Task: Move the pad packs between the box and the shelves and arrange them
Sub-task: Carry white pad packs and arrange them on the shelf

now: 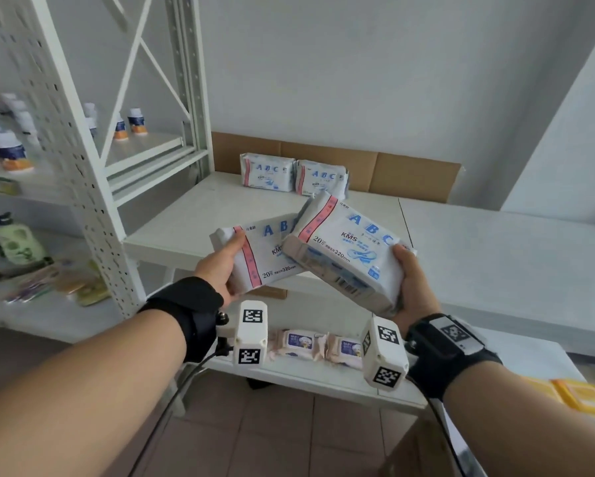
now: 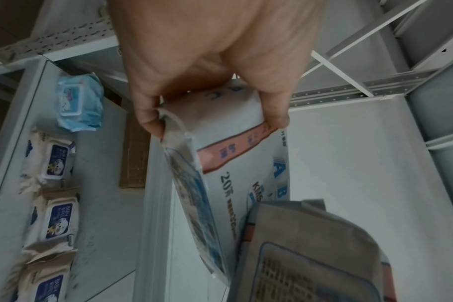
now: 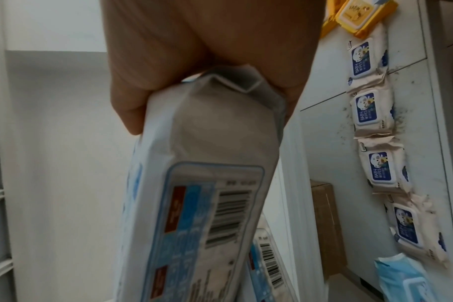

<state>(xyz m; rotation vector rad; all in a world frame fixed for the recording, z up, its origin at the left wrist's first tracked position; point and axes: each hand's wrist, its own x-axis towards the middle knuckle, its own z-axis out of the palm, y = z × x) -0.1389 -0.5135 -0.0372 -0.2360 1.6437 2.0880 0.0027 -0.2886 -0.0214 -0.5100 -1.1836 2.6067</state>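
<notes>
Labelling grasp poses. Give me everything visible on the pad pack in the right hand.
The pad pack in the right hand is a soft white plastic-wrapped pack with blue "ABC" and "KMS" lettering, a pink strip along one end, "20" and "320mm" print, and a barcode on its side panel. It is held in the air above the shelf, tilted, printed face up. The right hand grips its near right end. Its left end overlaps the pack in the left hand; contact cannot be told.

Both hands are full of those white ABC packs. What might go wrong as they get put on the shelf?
The left hand grips its pad pack by one end only, so it may slip. The right hand's pack overlaps it and could knock it. The two packs standing on the shelf might topple if bumped.
</notes>
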